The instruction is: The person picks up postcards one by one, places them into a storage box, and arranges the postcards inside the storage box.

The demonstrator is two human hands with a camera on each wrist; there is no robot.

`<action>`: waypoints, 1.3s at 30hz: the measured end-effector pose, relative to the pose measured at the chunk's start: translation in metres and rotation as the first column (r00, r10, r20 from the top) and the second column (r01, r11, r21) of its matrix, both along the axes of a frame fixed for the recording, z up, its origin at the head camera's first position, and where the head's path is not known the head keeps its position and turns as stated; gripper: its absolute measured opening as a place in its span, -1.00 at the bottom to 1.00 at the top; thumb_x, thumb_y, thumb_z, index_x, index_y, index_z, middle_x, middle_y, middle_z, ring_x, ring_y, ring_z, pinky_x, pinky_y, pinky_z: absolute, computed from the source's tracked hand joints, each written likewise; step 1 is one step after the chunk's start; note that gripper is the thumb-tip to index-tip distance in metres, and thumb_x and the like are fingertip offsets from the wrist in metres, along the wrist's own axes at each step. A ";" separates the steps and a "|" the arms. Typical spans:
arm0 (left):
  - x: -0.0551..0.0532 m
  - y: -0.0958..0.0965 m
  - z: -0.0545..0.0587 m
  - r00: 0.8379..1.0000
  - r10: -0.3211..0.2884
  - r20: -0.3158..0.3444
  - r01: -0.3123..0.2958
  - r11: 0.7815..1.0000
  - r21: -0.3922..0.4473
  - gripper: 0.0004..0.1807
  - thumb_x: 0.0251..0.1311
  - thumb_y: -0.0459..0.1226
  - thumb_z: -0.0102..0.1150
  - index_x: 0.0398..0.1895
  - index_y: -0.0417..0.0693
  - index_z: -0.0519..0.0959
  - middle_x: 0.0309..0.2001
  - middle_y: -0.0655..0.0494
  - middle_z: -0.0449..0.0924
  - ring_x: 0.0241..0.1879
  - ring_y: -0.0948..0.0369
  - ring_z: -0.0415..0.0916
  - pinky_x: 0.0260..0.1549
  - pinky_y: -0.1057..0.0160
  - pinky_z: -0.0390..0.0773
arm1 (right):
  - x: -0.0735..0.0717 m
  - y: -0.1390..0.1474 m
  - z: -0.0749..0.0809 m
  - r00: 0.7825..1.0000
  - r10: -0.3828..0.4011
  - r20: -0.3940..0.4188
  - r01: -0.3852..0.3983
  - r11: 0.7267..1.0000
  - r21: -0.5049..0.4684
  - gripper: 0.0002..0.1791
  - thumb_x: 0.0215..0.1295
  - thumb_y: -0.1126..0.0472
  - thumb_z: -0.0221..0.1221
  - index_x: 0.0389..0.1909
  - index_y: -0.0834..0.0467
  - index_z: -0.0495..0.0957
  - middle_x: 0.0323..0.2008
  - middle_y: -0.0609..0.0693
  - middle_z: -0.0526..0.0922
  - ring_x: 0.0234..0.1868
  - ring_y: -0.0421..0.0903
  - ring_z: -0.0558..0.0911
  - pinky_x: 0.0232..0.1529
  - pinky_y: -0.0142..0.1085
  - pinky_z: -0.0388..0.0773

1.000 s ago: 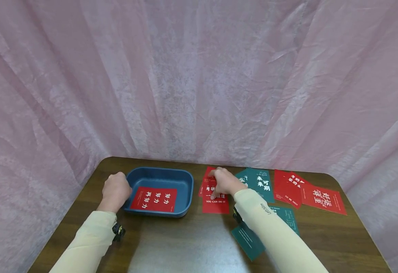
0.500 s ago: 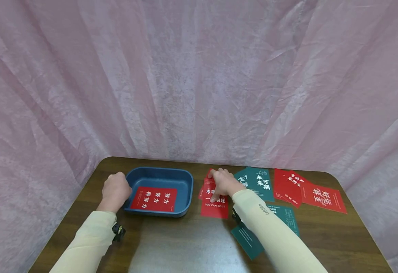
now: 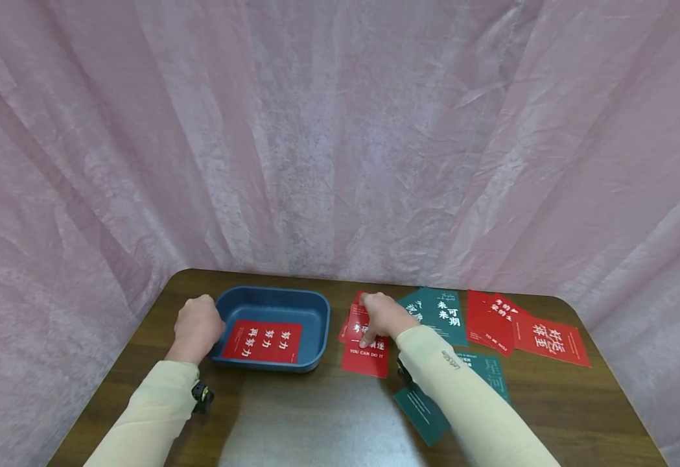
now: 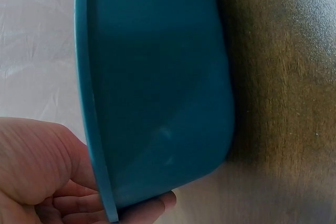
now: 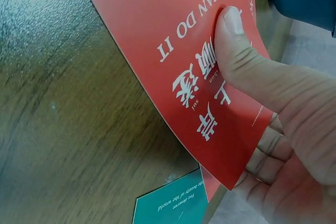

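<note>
A blue tray (image 3: 319,311) sits on the brown table (image 3: 316,415) with one red card (image 3: 262,341) lying flat inside it. My left hand (image 3: 199,324) grips the tray's left rim; in the left wrist view its fingers (image 4: 63,203) curl round the rim of the tray (image 4: 157,87). My right hand (image 3: 377,318) pinches a red card reading YOU CAN DO IT (image 3: 365,358), just right of the tray. In the right wrist view the thumb (image 5: 236,51) presses on the card's (image 5: 168,19) printed face with fingers beneath, and the card's near end is raised off the table.
More red cards (image 3: 356,318) lie under the held one. Green cards (image 3: 441,311) sit to its right, further red cards (image 3: 550,340) at the far right, and green cards (image 3: 424,408) beneath my right forearm. A pink curtain (image 3: 340,162) closes off the back and sides.
My right hand has drawn the red YOU CAN DO IT card slightly toward me and off the pile. The left hand and the tray have not moved.
</note>
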State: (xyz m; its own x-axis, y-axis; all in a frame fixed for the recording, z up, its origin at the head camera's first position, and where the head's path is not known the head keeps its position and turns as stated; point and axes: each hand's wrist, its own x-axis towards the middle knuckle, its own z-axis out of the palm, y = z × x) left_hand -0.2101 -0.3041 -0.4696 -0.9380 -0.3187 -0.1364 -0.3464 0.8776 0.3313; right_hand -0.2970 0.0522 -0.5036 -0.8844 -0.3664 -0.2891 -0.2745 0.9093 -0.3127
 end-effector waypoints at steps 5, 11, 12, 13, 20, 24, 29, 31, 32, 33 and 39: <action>-0.001 0.002 0.000 1.000 -0.010 -0.007 0.010 1.000 0.000 -0.70 -0.01 -0.31 0.21 -0.28 -0.42 0.53 -0.42 -0.31 0.56 -0.58 0.01 0.51 -0.73 0.08 0.52 | -0.001 0.004 0.003 0.998 0.028 -0.048 -0.027 0.999 0.017 -0.02 -0.45 -0.04 0.56 0.15 0.12 0.40 -0.13 -0.02 0.57 -0.15 -0.11 0.50 -0.14 -0.21 0.60; -0.002 0.003 0.001 1.000 -0.015 -0.015 0.015 1.000 -0.003 -0.72 0.00 -0.32 0.19 -0.29 -0.42 0.54 -0.42 -0.32 0.57 -0.59 0.02 0.51 -0.73 0.08 0.52 | -0.003 0.014 0.010 0.991 0.079 -0.109 -0.079 0.997 0.003 -0.19 -0.34 0.03 0.54 0.06 0.15 0.50 -0.16 0.00 0.62 -0.20 -0.13 0.53 -0.14 -0.24 0.59; -0.002 0.003 0.002 1.000 -0.017 -0.019 0.017 1.000 -0.007 -0.72 0.00 -0.32 0.19 -0.29 -0.42 0.54 -0.41 -0.32 0.57 -0.58 0.01 0.51 -0.73 0.08 0.52 | -0.003 0.016 0.011 0.990 0.083 -0.116 -0.083 0.997 -0.003 -0.24 -0.31 0.05 0.53 0.04 0.15 0.52 -0.17 0.00 0.62 -0.21 -0.13 0.53 -0.16 -0.25 0.59; -0.002 0.003 0.002 1.000 -0.017 -0.019 0.017 1.000 -0.008 -0.72 0.00 -0.32 0.19 -0.29 -0.42 0.54 -0.41 -0.32 0.57 -0.58 0.01 0.51 -0.73 0.08 0.52 | -0.004 0.017 0.012 0.988 0.091 -0.125 -0.092 0.996 -0.006 -0.29 -0.27 0.07 0.51 0.02 0.15 0.54 -0.17 0.00 0.63 -0.22 -0.13 0.54 -0.16 -0.26 0.59; -0.003 0.004 0.003 1.000 -0.011 0.003 0.011 1.000 0.001 -0.67 -0.01 -0.31 0.23 -0.26 -0.44 0.52 -0.40 -0.33 0.56 -0.57 0.01 0.51 -0.72 0.07 0.53 | -0.007 0.024 0.013 0.975 0.113 -0.192 -0.117 0.993 -0.007 -0.58 -0.16 0.15 0.47 -0.19 0.09 0.64 -0.31 -0.05 0.65 -0.32 -0.17 0.55 -0.27 -0.31 0.57; -0.004 0.003 0.003 1.000 -0.011 0.018 0.011 1.000 0.007 -0.64 -0.03 -0.30 0.26 -0.24 -0.44 0.51 -0.39 -0.33 0.55 -0.56 -0.01 0.51 -0.71 0.05 0.53 | -0.007 0.026 0.018 0.968 0.133 -0.211 -0.136 0.991 -0.001 -0.78 -0.10 0.20 0.43 -0.36 0.06 0.66 -0.44 -0.10 0.63 -0.43 -0.22 0.52 -0.35 -0.35 0.53; -0.005 0.001 0.001 1.000 -0.008 0.009 0.008 1.000 0.007 -0.64 -0.05 -0.29 0.27 -0.24 -0.43 0.52 -0.38 -0.33 0.55 -0.55 -0.03 0.50 -0.69 0.04 0.53 | -0.004 0.026 0.027 0.971 0.127 -0.204 -0.128 0.992 0.004 -0.73 -0.07 0.18 0.41 -0.26 0.06 0.69 -0.36 -0.09 0.67 -0.38 -0.22 0.53 -0.28 -0.32 0.56; -0.005 0.001 0.000 1.000 -0.007 0.001 0.007 1.000 0.004 -0.65 -0.05 -0.29 0.27 -0.25 -0.42 0.52 -0.38 -0.33 0.56 -0.55 -0.02 0.50 -0.70 0.05 0.53 | -0.003 0.027 0.031 0.967 0.135 -0.215 -0.133 0.991 0.026 -0.70 -0.07 0.15 0.42 -0.23 0.05 0.69 -0.34 -0.10 0.68 -0.38 -0.22 0.53 -0.25 -0.31 0.56; -0.005 0.001 -0.001 1.000 -0.009 0.004 0.009 1.000 0.005 -0.65 -0.05 -0.29 0.27 -0.26 -0.42 0.52 -0.38 -0.32 0.55 -0.55 -0.02 0.50 -0.69 0.05 0.54 | -0.002 0.027 0.032 0.964 0.143 -0.225 -0.137 0.990 0.042 -0.67 -0.08 0.12 0.42 -0.21 0.05 0.69 -0.32 -0.11 0.69 -0.37 -0.22 0.53 -0.23 -0.31 0.56; -0.005 0.001 -0.001 1.000 -0.011 0.004 0.011 1.000 0.006 -0.65 -0.05 -0.30 0.27 -0.26 -0.42 0.53 -0.38 -0.32 0.56 -0.55 -0.01 0.50 -0.69 0.05 0.54 | -0.002 0.027 0.034 0.960 0.152 -0.233 -0.143 0.988 0.054 -0.66 -0.08 0.10 0.42 -0.20 0.04 0.69 -0.31 -0.11 0.69 -0.37 -0.22 0.53 -0.22 -0.30 0.56; -0.007 0.001 -0.002 1.000 -0.018 -0.004 0.018 1.000 0.001 -0.67 -0.04 -0.30 0.25 -0.26 -0.43 0.53 -0.39 -0.33 0.56 -0.55 -0.02 0.50 -0.69 0.05 0.53 | 0.000 0.025 0.043 0.936 0.200 -0.290 -0.178 0.979 0.102 -0.73 -0.09 0.05 0.42 -0.29 -0.01 0.72 -0.35 -0.14 0.70 -0.39 -0.22 0.51 -0.22 -0.28 0.55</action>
